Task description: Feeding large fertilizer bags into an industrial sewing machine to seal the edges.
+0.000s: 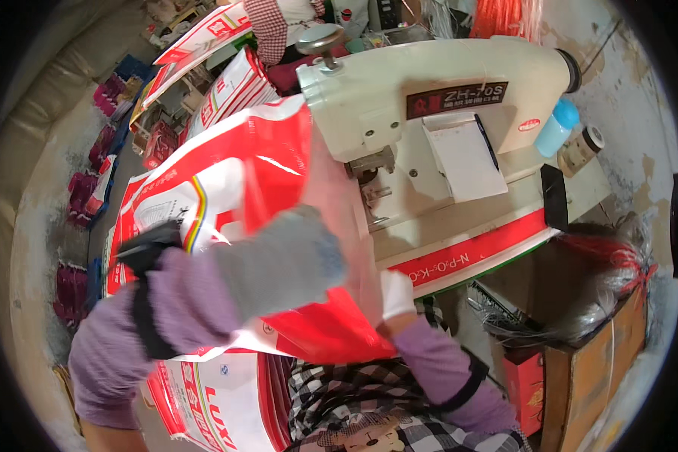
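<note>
A large red and white printed bag lies across the middle, its right part smeared by motion beside the sewing machine. Over the bag, my left hand, in a grey glove with a bluish finger area, is curled closed and appears to grip the sheet; its fingertips are blurred. At the bag's lower right edge is my right hand in a white glove, touching or very close to that edge. Its fingers are too smeared to read. The machine's needle area sits just right of the bag.
More red and white bags lie stacked at my lap, others at the far left. A white open box and a blue bottle stand on the machine table. Below right are a cardboard box and tangled clear strands.
</note>
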`<action>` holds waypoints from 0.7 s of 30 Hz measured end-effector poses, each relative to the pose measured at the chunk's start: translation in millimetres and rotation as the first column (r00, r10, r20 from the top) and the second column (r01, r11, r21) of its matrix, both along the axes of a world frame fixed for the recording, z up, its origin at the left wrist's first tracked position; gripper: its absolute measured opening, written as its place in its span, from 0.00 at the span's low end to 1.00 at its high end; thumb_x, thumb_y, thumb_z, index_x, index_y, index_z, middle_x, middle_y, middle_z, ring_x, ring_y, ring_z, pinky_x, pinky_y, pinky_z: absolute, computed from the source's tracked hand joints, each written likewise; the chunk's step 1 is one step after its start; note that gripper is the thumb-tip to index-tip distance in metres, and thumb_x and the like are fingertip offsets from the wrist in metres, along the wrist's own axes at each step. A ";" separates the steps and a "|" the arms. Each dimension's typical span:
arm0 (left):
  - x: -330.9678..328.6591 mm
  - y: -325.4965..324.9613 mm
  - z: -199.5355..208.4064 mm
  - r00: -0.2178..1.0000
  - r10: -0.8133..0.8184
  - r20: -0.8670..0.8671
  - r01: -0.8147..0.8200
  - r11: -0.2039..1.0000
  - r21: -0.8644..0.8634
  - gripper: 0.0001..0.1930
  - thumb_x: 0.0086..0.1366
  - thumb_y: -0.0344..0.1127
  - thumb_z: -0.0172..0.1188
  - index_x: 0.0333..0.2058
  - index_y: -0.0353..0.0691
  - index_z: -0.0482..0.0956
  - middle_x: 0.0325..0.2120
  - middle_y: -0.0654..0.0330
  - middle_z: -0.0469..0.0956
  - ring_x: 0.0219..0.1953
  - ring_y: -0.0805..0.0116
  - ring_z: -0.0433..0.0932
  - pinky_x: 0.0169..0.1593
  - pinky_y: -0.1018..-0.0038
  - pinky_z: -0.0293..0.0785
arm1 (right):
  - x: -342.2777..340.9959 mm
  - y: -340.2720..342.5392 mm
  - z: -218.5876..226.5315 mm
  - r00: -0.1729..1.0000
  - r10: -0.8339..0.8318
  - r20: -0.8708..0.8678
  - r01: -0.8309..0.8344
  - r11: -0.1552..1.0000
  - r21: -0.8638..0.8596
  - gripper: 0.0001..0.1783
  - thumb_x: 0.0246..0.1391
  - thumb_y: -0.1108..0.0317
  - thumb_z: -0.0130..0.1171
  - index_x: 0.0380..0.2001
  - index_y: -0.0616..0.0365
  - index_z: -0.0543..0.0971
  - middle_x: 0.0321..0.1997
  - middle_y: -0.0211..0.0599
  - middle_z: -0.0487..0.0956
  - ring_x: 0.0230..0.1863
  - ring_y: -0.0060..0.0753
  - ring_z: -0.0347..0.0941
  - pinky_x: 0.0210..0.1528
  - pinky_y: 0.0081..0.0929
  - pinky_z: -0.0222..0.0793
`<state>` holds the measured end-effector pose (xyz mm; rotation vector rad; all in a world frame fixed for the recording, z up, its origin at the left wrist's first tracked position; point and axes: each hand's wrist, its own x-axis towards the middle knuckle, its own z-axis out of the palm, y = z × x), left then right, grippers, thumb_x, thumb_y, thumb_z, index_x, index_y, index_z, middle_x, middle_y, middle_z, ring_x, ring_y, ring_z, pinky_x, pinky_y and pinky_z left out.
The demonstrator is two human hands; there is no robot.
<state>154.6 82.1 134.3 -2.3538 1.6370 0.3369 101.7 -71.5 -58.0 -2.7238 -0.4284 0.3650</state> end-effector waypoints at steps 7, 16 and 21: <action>-146.4 24.0 -105.1 0.981 -0.029 0.194 0.069 0.977 -0.203 0.14 0.69 0.42 0.49 0.45 0.42 0.77 0.20 0.66 0.70 0.21 0.75 0.71 0.29 0.73 0.74 | 86.0 39.0 4.4 0.930 -0.163 0.330 0.158 0.987 0.041 0.11 0.50 0.67 0.54 0.20 0.50 0.84 0.23 0.38 0.82 0.26 0.40 0.82 0.25 0.39 0.75; 107.4 404.0 -29.7 -0.034 0.876 0.481 -0.881 0.201 -0.428 0.10 0.50 0.31 0.61 0.33 0.39 0.82 0.35 0.45 0.81 0.43 0.47 0.79 0.50 0.57 0.75 | 14.6 -7.3 14.8 0.987 -0.116 0.112 0.072 0.938 0.338 0.15 0.56 0.64 0.51 0.43 0.55 0.82 0.33 0.44 0.83 0.37 0.50 0.80 0.40 0.43 0.73; 160.1 472.3 81.3 -0.162 0.545 0.823 -0.690 0.533 -0.489 0.11 0.57 0.34 0.53 0.36 0.39 0.80 0.27 0.50 0.78 0.33 0.53 0.80 0.34 0.58 0.75 | 1.8 -29.1 54.5 0.986 0.095 0.136 -0.149 0.148 0.978 0.14 0.56 0.59 0.57 0.34 0.58 0.83 0.38 0.35 0.80 0.44 0.48 0.73 0.53 0.41 0.67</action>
